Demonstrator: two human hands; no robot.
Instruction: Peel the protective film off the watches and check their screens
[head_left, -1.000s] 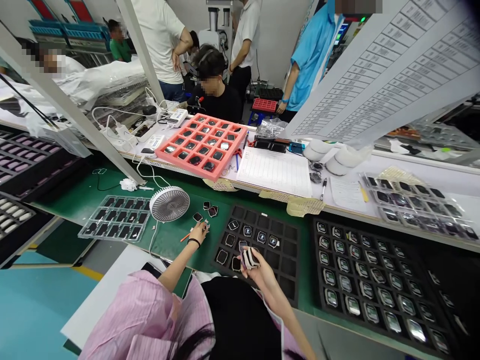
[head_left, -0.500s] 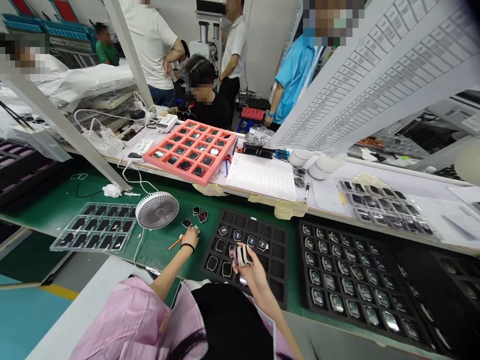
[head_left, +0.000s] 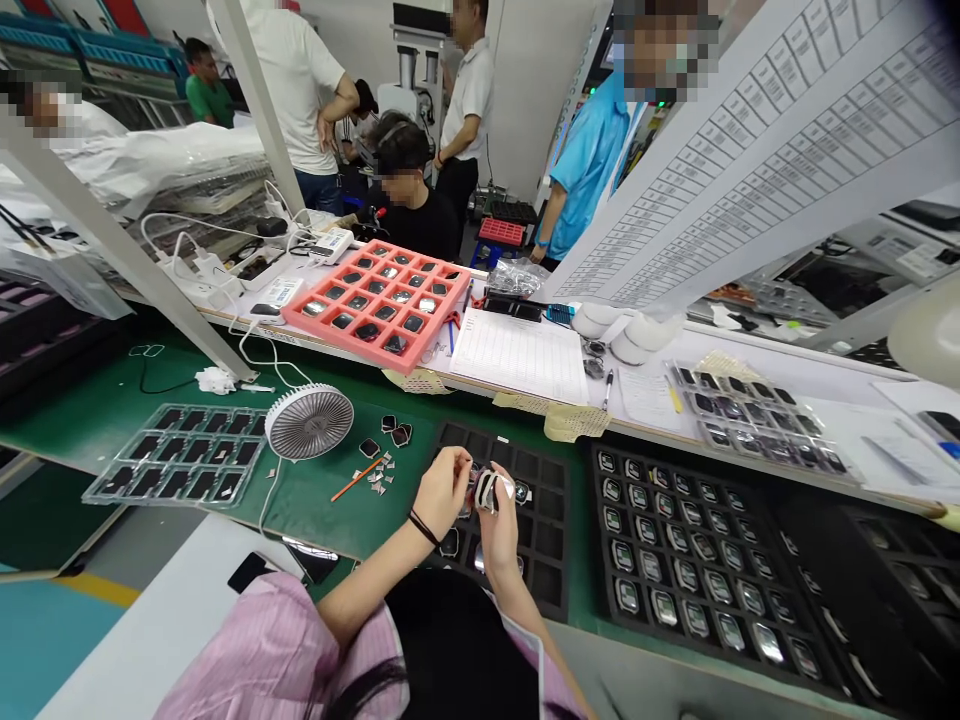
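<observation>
My right hand (head_left: 500,535) is closed around a small stack of watch cases (head_left: 486,490), held above the black foam tray (head_left: 551,535). My left hand (head_left: 442,490), a dark band at its wrist, has come up against the left side of this stack. Its thumb and fingers are pinched together; anything between them is too small to make out. Watch pieces lie in some of the tray's pockets, partly covered by my hands. Left of the tray, small pale scraps (head_left: 381,474) are scattered beside an orange stick (head_left: 356,479).
Several loose watch frames (head_left: 395,430) lie near a white fan (head_left: 310,422). A clear tray (head_left: 255,425) of dark pieces sits on the left, a filled black tray (head_left: 600,560) on the right. The shelf bears a pink tray (head_left: 409,362) and paper sheets (head_left: 517,355). Co-workers are beyond it.
My left hand has moved right, from the scraps beside the orange stick to the stack in my right hand. The scraps and stick are now uncovered. My right hand stays above the tray.
</observation>
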